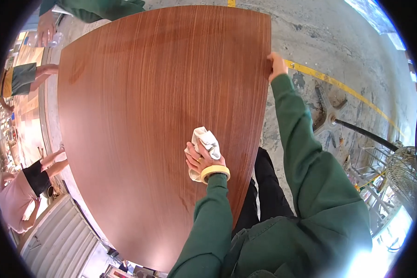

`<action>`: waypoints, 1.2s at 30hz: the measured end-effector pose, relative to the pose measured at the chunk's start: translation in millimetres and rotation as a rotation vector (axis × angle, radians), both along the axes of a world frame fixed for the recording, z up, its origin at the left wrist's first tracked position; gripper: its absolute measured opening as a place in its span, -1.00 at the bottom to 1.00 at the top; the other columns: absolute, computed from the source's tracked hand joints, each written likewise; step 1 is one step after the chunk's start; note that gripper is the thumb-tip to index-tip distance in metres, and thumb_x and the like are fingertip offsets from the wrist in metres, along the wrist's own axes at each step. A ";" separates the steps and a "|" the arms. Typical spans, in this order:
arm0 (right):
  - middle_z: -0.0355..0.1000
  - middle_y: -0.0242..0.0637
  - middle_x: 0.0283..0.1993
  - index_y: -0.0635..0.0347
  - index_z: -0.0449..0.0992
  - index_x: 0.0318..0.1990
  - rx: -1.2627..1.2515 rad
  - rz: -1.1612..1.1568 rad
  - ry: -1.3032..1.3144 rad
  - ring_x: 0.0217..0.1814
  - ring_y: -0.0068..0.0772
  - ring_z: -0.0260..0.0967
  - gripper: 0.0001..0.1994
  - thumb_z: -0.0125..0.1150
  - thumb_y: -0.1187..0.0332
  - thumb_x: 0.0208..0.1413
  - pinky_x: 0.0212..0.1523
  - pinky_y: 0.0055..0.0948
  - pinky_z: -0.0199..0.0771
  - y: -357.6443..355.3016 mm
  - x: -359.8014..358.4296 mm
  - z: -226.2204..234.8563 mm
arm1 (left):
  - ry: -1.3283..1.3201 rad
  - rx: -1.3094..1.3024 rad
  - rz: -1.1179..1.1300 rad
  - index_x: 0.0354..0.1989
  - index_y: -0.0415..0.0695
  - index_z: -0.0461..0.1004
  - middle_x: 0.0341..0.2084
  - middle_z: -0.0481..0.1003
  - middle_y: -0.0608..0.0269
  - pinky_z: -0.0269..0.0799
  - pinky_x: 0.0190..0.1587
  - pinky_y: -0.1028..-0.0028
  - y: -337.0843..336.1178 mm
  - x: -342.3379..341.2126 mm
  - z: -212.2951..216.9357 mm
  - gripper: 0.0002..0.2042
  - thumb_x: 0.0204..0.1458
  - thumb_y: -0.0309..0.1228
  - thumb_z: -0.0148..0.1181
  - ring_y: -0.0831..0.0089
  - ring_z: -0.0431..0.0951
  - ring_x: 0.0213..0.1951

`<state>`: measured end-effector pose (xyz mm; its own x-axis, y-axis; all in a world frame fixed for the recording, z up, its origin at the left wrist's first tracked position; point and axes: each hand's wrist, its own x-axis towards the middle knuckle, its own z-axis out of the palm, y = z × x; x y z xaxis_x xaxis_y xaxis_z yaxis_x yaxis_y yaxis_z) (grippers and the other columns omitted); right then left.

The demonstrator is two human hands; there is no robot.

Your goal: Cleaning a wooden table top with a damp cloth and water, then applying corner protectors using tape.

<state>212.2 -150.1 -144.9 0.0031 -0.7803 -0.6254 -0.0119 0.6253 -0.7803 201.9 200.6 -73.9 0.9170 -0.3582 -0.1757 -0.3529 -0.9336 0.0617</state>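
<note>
In the head view, bearing down with the left hand (204,160) on a crumpled white cloth (207,142), gripping it against the wood-grain panel (139,106), nearer the right edge than the left (with a yellow tape roll (216,171) ringing that wrist). Touching the right edge farther up with the right hand (278,66), fingers bent; cannot tell whether gripping. Leaving broad room leftward and upward from the cloth, but only a strip rightward. Brown and finely streaked across the surface, shining palely toward the lower left. Beyond the right edge, stained concrete floor (310,28), yellow line (318,75) and stand fan (363,133); past the left, a person in pink (21,199).
</note>
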 end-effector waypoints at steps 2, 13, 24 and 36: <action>0.32 -0.34 -0.46 0.19 0.45 -0.57 -0.335 0.272 0.160 -0.42 -0.44 0.20 -0.84 0.13 0.30 -0.29 -0.37 -0.38 0.21 48.1 -19.7 -6.8 | -0.033 0.019 -0.008 0.18 -0.02 -0.10 0.22 -0.15 0.08 -0.15 0.21 0.05 9.8 3.5 -4.0 -0.14 -0.35 -0.34 0.28 0.00 -0.05 0.20; 0.34 -0.33 -0.44 0.26 0.44 -0.55 0.089 -0.029 -0.039 -0.40 -0.46 0.21 -0.81 0.16 0.32 -0.31 -0.39 -0.38 0.23 34.5 -17.6 -5.7 | -0.062 0.030 -0.018 0.19 0.03 -0.08 0.22 -0.14 0.06 -0.16 0.20 0.05 7.3 0.5 -10.5 -0.13 -0.37 -0.23 0.29 -0.01 -0.07 0.21; 0.29 -0.38 -0.48 0.20 0.43 -0.53 0.098 -0.095 -0.056 -0.40 -0.44 0.21 -0.85 0.17 0.37 -0.33 -0.41 -0.35 0.23 23.7 -1.8 3.4 | -0.047 -0.005 -0.011 0.17 -0.04 -0.10 0.21 -0.11 0.05 -0.14 0.20 0.04 9.0 3.9 -3.8 -0.16 -0.34 -0.36 0.26 -0.02 -0.04 0.19; 0.25 -0.37 -0.53 0.20 0.38 -0.55 0.035 -0.067 -0.087 -0.48 -0.44 0.20 -0.86 0.18 0.39 -0.34 -0.47 -0.42 0.24 5.0 1.4 4.6 | 0.000 0.028 0.011 0.18 -0.03 -0.09 0.22 -0.14 0.08 -0.17 0.21 0.04 3.7 0.7 -3.9 -0.16 -0.35 -0.38 0.27 -0.02 -0.07 0.20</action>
